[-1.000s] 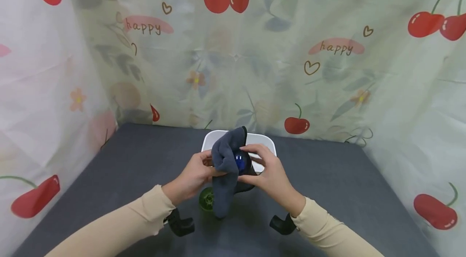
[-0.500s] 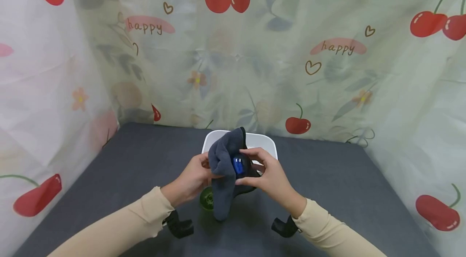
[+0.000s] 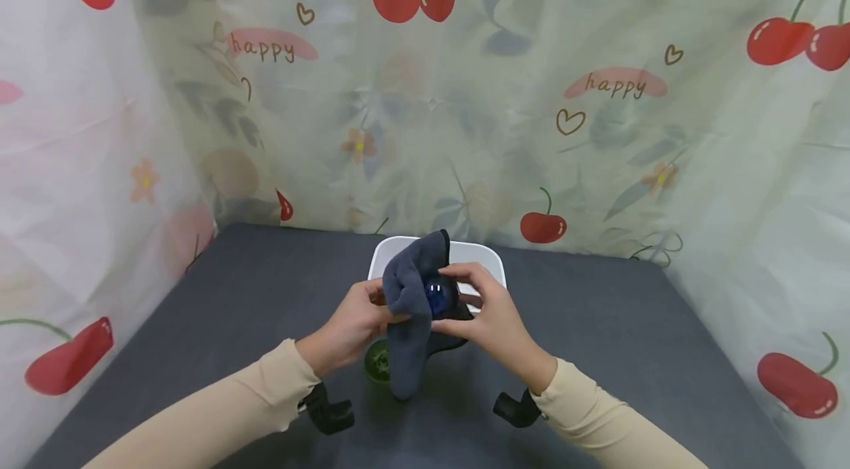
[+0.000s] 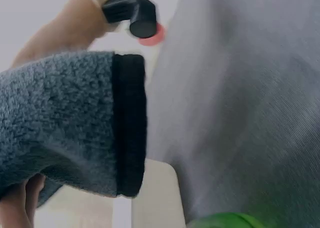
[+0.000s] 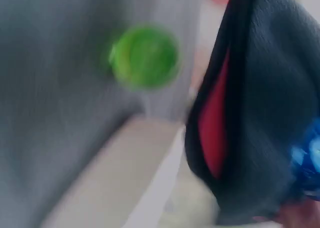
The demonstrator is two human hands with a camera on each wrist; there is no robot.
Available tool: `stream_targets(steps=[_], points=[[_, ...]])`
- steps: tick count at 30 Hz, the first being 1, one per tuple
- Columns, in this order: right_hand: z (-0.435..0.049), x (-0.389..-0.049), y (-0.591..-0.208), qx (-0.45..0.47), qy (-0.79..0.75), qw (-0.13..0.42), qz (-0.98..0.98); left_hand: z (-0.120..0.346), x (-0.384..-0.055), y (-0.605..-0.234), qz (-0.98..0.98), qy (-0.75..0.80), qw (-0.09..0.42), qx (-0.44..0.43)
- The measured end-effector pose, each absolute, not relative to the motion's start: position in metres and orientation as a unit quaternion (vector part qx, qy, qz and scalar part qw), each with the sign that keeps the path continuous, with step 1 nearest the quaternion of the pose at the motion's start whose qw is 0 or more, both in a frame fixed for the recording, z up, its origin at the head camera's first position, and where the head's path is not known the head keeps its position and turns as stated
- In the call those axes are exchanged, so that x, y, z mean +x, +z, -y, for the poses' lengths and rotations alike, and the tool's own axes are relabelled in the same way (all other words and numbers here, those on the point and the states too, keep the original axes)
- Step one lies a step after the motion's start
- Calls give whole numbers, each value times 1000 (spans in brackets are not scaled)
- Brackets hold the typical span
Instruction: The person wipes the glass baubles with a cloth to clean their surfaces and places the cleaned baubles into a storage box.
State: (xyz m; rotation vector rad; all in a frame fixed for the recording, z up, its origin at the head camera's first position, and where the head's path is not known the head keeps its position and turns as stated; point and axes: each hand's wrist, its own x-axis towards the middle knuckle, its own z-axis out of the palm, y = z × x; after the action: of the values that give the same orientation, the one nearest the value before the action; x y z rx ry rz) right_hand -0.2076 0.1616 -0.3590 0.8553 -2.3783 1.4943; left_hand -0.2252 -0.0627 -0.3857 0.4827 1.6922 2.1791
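In the head view my left hand (image 3: 352,325) grips a plush grey-blue towel (image 3: 408,292) with a black edging, its thumb lying over a fold. The towel hangs down in front of a white tub. My right hand (image 3: 494,318) pinches a glossy dark blue round thing (image 3: 440,296), glass-like, between thumb and fingers, against the towel's right side. Its exact kind is hard to tell. In the right wrist view the blue thing (image 5: 307,158) shows only at the edge, and a red patch (image 5: 215,118) shows inside the towel's black border.
A round green glass-like thing (image 3: 377,362) stands on the dark grey table (image 3: 584,358), left of the towel's hanging end. Behind the hands is the white tub (image 3: 478,256). A cherry-printed curtain (image 3: 425,122) encloses the back and sides. Black wrist mounts (image 3: 328,410) hang below both wrists.
Both hands keep almost the same place. The blue thing dips slightly, then rises again, and its bright blue sheen has turned darker, as if it rotated against the towel.
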Motion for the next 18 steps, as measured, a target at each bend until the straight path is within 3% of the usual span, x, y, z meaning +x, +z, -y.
stream_targets(steps=[4,6,10,12,14,18], points=[[-162,-208,-353,315,358,178,861,62,-226,-385,-608,758,160,172],[-164,-208,-351,319,367,163,859,64,-226,-386,-614,756,152,168],[-169,-214,-357,304,506,78,803,65,-227,-386,-616,755,151,163],[-170,-216,-359,308,533,68,785,63,-228,-385,-609,759,161,167],[-170,-218,-360,333,490,96,800,61,-228,-384,-602,760,170,174],[-167,-217,-356,372,298,212,853,59,-229,-385,-610,756,165,169]])
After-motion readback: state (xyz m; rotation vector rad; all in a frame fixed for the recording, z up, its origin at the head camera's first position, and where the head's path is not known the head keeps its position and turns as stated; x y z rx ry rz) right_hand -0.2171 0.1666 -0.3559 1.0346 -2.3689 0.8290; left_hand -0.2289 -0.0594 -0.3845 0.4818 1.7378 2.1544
